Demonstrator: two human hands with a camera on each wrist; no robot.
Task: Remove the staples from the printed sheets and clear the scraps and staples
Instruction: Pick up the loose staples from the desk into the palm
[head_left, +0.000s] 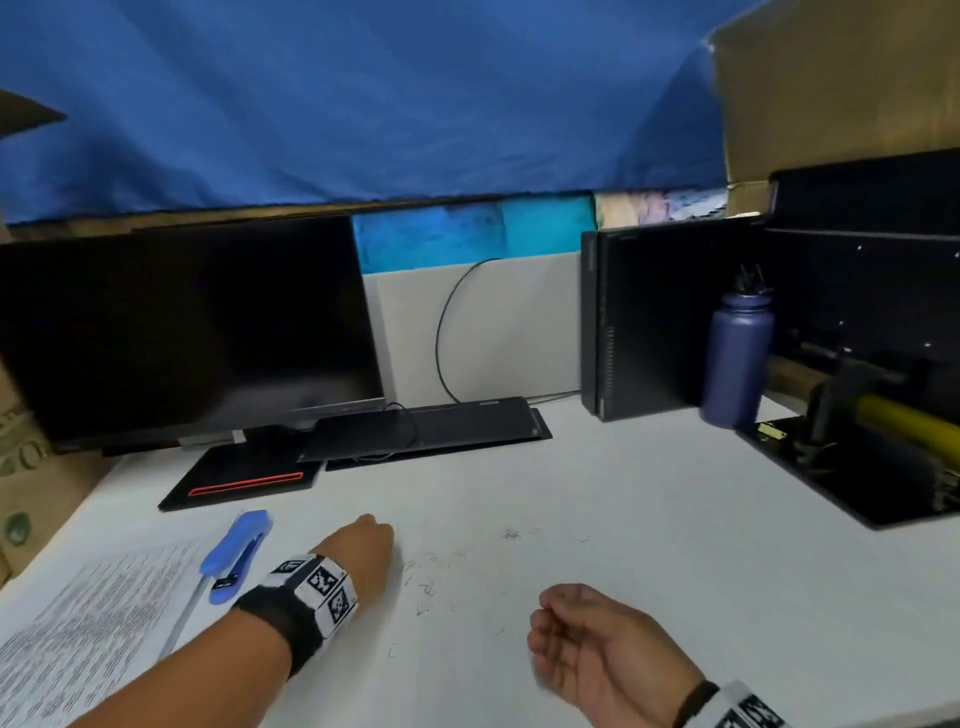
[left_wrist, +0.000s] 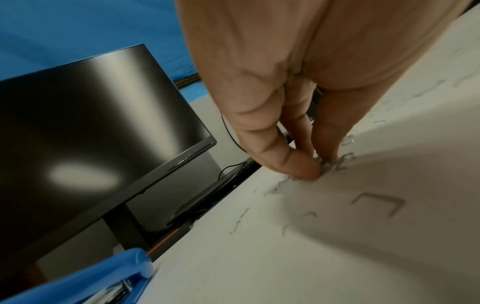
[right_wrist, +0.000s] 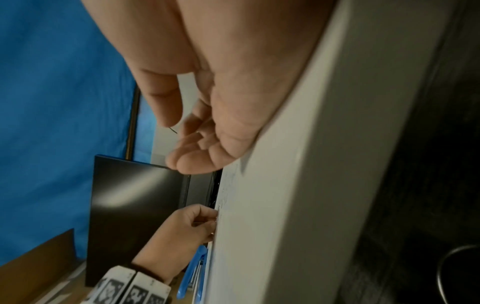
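Our left hand (head_left: 363, 540) was down on the tabletop (head_left: 649, 519), thumb and fingertips (left_wrist: 301, 164) drawn together and pinching at a small tangle of staples (left_wrist: 337, 162). Our right hand (head_left: 587, 639) waited palm-up just to its right, fingers loosely cupped and relaxed; we could not tell whether any staples already lay in it. More loose staples (head_left: 511, 533) were strewn between and beyond both hands. The printed sheets (head_left: 88, 623) lay to the left of the left hand, with the blue staple remover (head_left: 236, 551) just beside them.

We judged the main risk to be the pinch itself: bent staples are thin and springy, so a few could slip free or flick off toward the tabletop's edge near the right hand. Open points could also prick a fingertip if we pressed hard. Carrying them across to the cupped hand, a tilted palm would spill them. Pale scraps near the staples (head_left: 431, 558) were easy to overlook.
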